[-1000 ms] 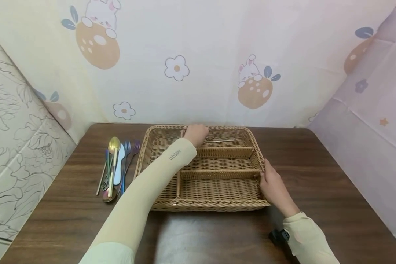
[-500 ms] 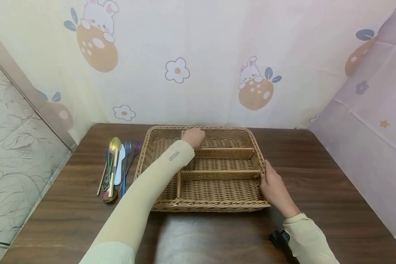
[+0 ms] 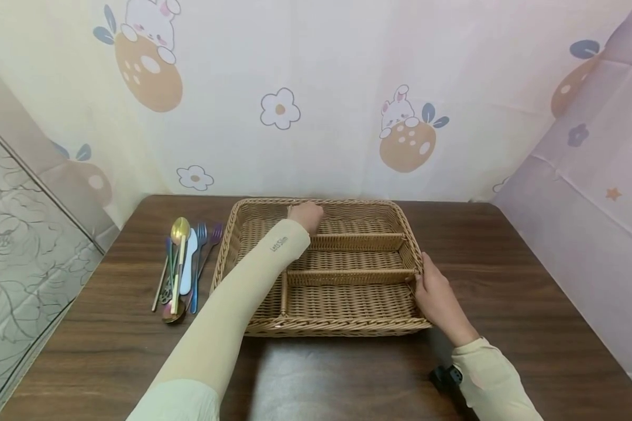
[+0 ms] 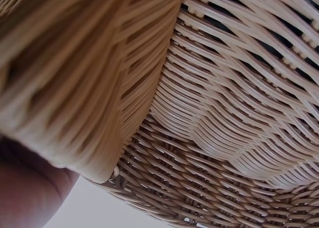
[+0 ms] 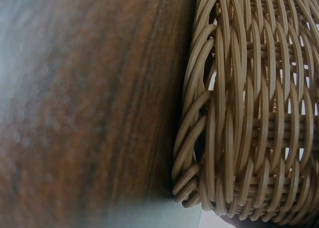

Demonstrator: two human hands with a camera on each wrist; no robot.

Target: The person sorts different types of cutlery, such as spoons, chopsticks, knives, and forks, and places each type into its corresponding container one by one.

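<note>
A wicker tray [image 3: 411,237] with several compartments sits mid-table. My left hand [image 3: 306,215] reaches into its back compartment beside the upright divider [image 3: 284,292]; its fingers point down and I see nothing in them. The left wrist view is filled by the wicker weave [image 4: 224,113], with a bit of my hand's skin in the lower left corner. My right hand [image 3: 434,292] holds the tray's right rim, thumb at the rim and fingers against the outer wall. The right wrist view shows that outer wall [image 5: 249,113] standing on the table [image 5: 89,113].
A pile of cutlery lies left of the tray: a gold spoon [image 3: 181,231], a blue fork [image 3: 202,234], a purple fork [image 3: 217,234] and other pieces. The dark wooden table [image 3: 505,263] ends at curtained walls at the back and sides. A black wrist device [image 3: 445,376] sits by my right sleeve.
My left hand has drawn slightly left and back along the tray's back compartment. The right hand has stayed on the rim.
</note>
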